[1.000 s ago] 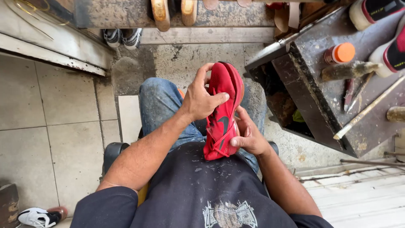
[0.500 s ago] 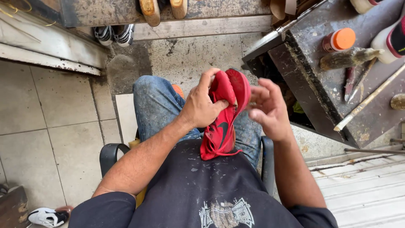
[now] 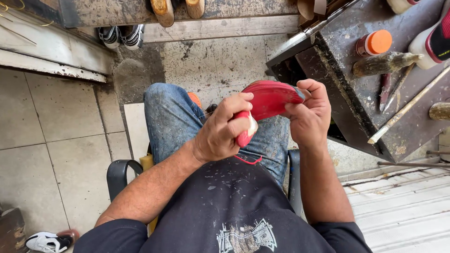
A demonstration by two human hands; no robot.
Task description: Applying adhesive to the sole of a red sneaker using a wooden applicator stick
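Head view: both hands grip red shoe (image 3: pixel 269 99) over lap; left hand (image 3: pixel 224 129) fingers pinch heel end, right hand (image 3: pixel 307 112) fingers clamp toe. Step looks like flexing/checking sole; next needs firm grip.

The person wears a dark, near-black short-sleeved T-shirt (image 3: pixel 234 201) flecked with pale specks and smears, with a light grey printed graphic (image 3: pixel 247 238) low on the chest at 6 o'clock. Faded blue jeans (image 3: pixel 171 117), dusty and mottled, cover the legs. Both forearms are bare, and the hands (image 3: pixel 220 133) wear no gloves.
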